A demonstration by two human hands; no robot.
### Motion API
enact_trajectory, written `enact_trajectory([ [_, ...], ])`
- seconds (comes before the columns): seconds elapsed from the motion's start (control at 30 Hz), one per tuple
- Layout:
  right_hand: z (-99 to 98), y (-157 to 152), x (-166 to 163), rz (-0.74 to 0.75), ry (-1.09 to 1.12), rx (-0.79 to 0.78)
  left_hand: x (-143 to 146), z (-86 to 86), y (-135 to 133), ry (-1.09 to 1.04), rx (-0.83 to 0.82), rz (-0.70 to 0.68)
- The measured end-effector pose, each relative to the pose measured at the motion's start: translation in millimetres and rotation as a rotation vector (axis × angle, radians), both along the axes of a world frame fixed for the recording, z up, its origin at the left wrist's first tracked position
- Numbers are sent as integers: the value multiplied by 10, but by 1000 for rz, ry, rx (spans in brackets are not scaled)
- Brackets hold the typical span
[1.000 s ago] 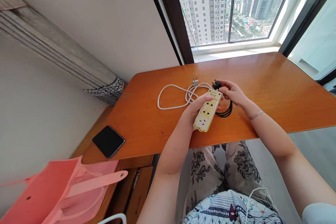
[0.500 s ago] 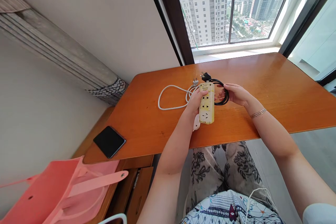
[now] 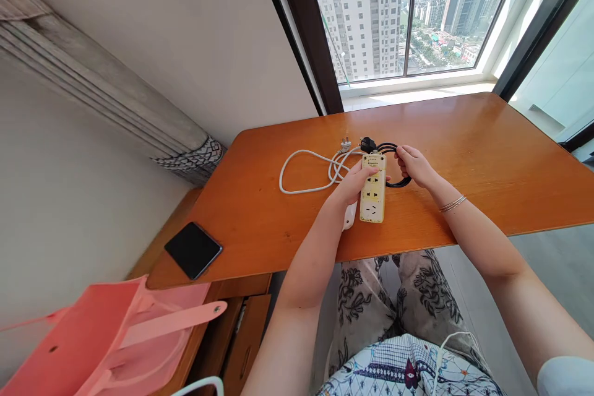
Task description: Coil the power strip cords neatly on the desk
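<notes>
A yellowed power strip (image 3: 372, 198) with several sockets is gripped by my left hand (image 3: 353, 183), its thumb lying across the upper face. My right hand (image 3: 414, 166) pinches the coiled black cord (image 3: 399, 184) just right of the strip. At the strip's far end sits the cord's black plug (image 3: 368, 145). Beneath my left hand, partly hidden, a white power strip (image 3: 349, 215) rests on the table. A white cord (image 3: 304, 192) loops out to the left, and its plug (image 3: 345, 145) lies beyond my left hand.
A black phone or tablet (image 3: 193, 250) lies at the left end of the wooden table (image 3: 260, 223). Below it, a pink bag (image 3: 106, 334) leans by the drawers (image 3: 245, 340). Past the far edge is a window (image 3: 408, 25); a tied curtain (image 3: 195, 148) hangs at left.
The yellowed power strip and my left hand have shifted slightly right and nearer me. My right hand has closed more tightly on the black coil. The black plug has turned and dropped nearer the strip.
</notes>
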State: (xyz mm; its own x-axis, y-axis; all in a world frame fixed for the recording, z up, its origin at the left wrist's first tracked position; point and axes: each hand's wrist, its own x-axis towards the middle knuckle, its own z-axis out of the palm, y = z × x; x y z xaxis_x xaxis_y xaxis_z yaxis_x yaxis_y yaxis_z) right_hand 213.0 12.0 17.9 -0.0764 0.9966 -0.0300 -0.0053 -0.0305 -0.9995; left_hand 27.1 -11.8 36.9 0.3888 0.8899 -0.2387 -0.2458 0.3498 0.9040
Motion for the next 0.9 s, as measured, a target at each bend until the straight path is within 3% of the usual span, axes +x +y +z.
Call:
enact_trajectory([
  [0.17,-21,25,52,-80,-193,138,-7,-15,10,-5,0,-4],
  [0.3,-24,-12,82,-126,-460,416,7,-36,5,49,2,-6],
  [0.4,-35,-49,76,-52,-722,592,31,-48,-9,91,26,-18],
  [0.5,-44,-54,64,5,-905,625,42,-60,-16,85,15,-10],
  [0.7,20,-50,65,-6,-1030,602,30,-61,-20,24,4,-66],
  [0.9,-12,-43,75,-2,-932,623,31,-66,-2,15,-11,-58],
])
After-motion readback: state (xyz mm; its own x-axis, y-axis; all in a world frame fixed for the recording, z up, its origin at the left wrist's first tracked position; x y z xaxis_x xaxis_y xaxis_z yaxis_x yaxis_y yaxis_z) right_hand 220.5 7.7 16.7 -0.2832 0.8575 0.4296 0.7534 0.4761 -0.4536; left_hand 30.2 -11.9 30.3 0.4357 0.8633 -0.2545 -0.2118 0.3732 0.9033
